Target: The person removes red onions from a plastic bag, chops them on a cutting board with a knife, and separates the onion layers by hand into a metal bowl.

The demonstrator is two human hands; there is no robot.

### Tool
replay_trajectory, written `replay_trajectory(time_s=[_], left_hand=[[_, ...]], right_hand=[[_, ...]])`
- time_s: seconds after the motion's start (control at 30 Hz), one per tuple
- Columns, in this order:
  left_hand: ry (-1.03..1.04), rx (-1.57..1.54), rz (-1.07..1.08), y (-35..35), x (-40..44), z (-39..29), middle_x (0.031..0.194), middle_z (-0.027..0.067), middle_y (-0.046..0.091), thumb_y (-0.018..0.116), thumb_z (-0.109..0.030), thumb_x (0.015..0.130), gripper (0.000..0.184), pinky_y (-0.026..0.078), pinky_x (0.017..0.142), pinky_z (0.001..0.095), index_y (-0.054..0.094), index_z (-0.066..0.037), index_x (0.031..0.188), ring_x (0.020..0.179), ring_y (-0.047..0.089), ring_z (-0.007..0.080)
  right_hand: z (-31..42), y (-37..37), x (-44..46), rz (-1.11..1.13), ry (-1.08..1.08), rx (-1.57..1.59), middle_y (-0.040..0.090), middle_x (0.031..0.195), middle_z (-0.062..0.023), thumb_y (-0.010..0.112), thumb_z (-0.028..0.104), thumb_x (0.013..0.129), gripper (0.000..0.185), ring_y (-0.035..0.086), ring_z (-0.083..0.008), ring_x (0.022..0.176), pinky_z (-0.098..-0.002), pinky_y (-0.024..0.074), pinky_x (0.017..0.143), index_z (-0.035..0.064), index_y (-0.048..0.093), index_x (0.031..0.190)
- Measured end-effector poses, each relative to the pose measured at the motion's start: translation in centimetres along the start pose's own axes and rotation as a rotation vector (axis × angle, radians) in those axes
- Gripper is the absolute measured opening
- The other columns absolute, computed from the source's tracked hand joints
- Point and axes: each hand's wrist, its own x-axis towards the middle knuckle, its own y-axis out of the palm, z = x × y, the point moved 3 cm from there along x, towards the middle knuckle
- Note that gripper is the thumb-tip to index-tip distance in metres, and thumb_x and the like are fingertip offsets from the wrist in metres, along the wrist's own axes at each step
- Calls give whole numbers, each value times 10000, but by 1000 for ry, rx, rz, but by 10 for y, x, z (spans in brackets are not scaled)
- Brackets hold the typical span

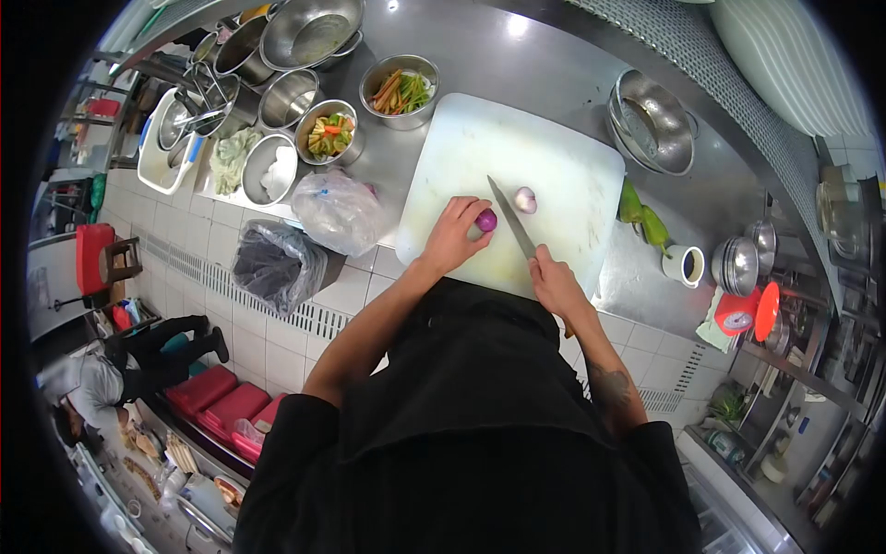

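Observation:
On a white cutting board (pixel 563 157), my left hand (pixel 455 233) holds a small purple onion (pixel 486 220) with its fingers curled over it. My right hand (pixel 556 280) grips a kitchen knife (pixel 509 215) by the handle, its blade pointing away from me and to the left, just right of the onion. The blade is apart from the onion. A paler onion piece (pixel 525 199) lies on the board to the right of the blade.
Bowls of cut vegetables (pixel 400 91), a clear plastic bag (pixel 340 210) and a lined bin (pixel 281 263) are on the left. Green peppers (pixel 643 214), a white cup (pixel 682 266) and metal bowls (pixel 651 125) stand right. Another person (pixel 101 383) is far left.

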Motion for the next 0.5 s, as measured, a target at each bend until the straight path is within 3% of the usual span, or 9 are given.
replay_trajectory(time_s=[0.17,0.3,0.37,0.5], left_hand=[[-15,-55,-37,-5,-14,11,1183,124,575,798,-68,731,465,504,922,400,621,-81,1161,1113,554,318],[26,-46,-57,-9,-11,5,1180,119,579,777,-74,736,455,494,941,405,619,-83,1164,1106,563,317],[133,62,14,-15,3,-10,1158,109,592,747,-84,739,428,483,948,417,622,-83,1149,1110,566,311],[72,56,160,-7,7,0,1150,98,594,725,-84,735,412,478,946,421,620,-80,1134,1112,564,308]], right_hand=[[15,0,-24,-86,-76,-209,624,780,-344,450,158,1011,163,616,-563,755,-632,489,707,6,400,1046],[33,-6,-45,-93,-47,-257,609,734,-327,439,127,1012,139,600,-551,754,-632,462,694,-3,391,1019],[33,-8,-49,-107,-54,-228,612,735,-327,441,131,1016,145,600,-551,751,-632,456,692,-5,389,1019],[37,-12,-50,-88,-35,-163,619,749,-330,445,135,1019,148,598,-555,753,-633,451,699,-3,391,1023]])
